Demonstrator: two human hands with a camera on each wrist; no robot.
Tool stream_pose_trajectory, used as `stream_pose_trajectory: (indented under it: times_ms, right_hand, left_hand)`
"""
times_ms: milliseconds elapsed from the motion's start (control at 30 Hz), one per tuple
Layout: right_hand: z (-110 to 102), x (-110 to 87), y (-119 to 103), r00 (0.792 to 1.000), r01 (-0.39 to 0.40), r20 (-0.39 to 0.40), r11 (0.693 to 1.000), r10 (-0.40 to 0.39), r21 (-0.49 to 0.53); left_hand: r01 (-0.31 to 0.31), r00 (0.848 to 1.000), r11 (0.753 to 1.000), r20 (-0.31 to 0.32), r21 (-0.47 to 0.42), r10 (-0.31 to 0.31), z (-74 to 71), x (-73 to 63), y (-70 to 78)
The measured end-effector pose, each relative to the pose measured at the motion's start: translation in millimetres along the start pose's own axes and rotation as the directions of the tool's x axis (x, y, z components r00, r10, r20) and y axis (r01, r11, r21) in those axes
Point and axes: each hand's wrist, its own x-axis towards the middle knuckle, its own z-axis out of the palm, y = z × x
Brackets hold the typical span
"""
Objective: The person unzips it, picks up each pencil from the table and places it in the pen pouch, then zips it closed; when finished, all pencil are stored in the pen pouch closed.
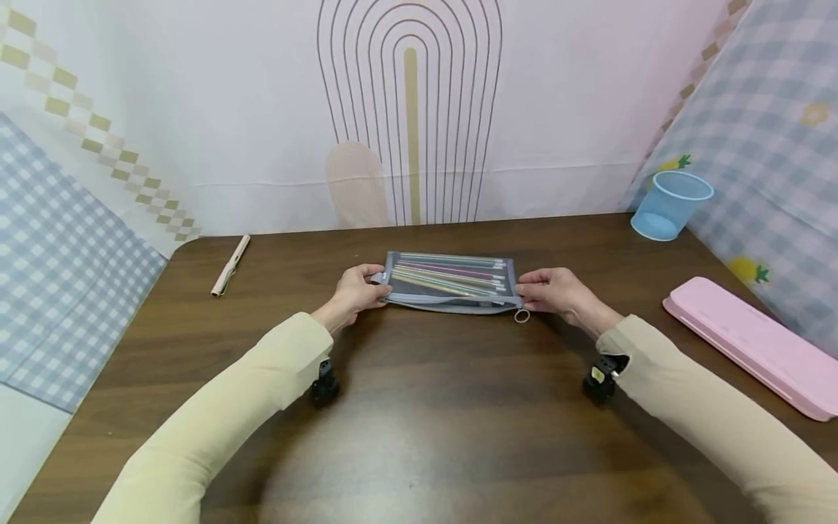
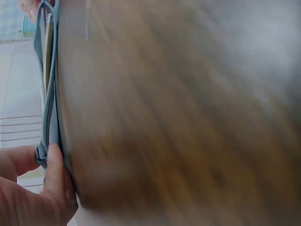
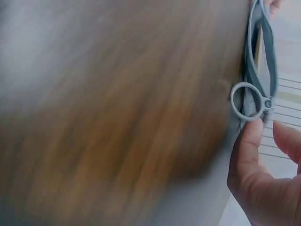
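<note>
A grey-blue zip pencil pouch [image 1: 452, 282] with a see-through top lies flat at the middle of the table, several pencils [image 1: 445, 280] showing inside. Its zipped side faces the person, and the opening gapes in both wrist views. My left hand [image 1: 356, 291] pinches the pouch's left end between thumb and fingers. At the other end, my right hand [image 1: 556, 292] holds the right corner with its fingertips, beside the zip's round pull ring [image 3: 247, 101]. Part of the fingers is hidden behind the pouch.
A white pen [image 1: 230, 266] lies at the back left of the brown wooden table [image 1: 419, 422]. On the right are a light blue mesh cup [image 1: 671, 207] near the back and a long pink case [image 1: 753, 346]. Cloth-covered walls [image 1: 262, 109] stand behind and beside the table.
</note>
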Motion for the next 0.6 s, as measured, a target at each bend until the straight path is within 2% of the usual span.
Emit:
stream_pose_trajectory:
  times_ms: [200, 267, 367, 433, 467, 533, 600]
  right_hand:
    - [7.5, 8.4, -6.0, 0.997, -0.075, 0.036, 0.993, 0.072, 0.089]
    - [9.6, 10.2, -8.4, 0.994, -0.096, 0.056, 0.989, 0.09, 0.115]
    - [13.6, 12.9, -11.5, 0.99, -0.126, 0.079, 0.978, 0.114, 0.166]
    - [16.5, 14.2, -13.1, 0.989, -0.137, 0.087, 0.972, 0.122, 0.192]
    - [17.9, 15.1, -13.4, 0.988, -0.144, 0.088, 0.968, 0.128, 0.206]
    - [19.8, 16.3, -13.5, 0.987, -0.149, 0.088, 0.963, 0.133, 0.225]
    - [20.7, 16.8, -13.3, 0.988, -0.147, 0.089, 0.96, 0.129, 0.239]
  left_hand:
    - [-0.048, 0.998, 0.987, -0.034, 0.153, 0.054, -9.3, -0.6, -3.2]
    - [-0.067, 0.995, 0.967, -0.051, 0.246, 0.082, -12.7, 0.1, -4.2]
    - [-0.116, 0.986, 0.916, -0.069, 0.384, 0.154, -17.7, 0.9, -4.9]
    - [-0.181, 0.965, 0.869, -0.088, 0.46, 0.248, -18.9, 1.5, -3.7]
    - [-0.221, 0.948, 0.849, -0.097, 0.481, 0.302, -17.9, 1.1, -2.1]
    - [-0.319, 0.902, 0.805, -0.099, 0.5, 0.42, -11.8, -2.2, 3.1]
    - [-0.431, 0.851, 0.761, -0.062, 0.485, 0.521, 2.1, -9.1, 9.7]
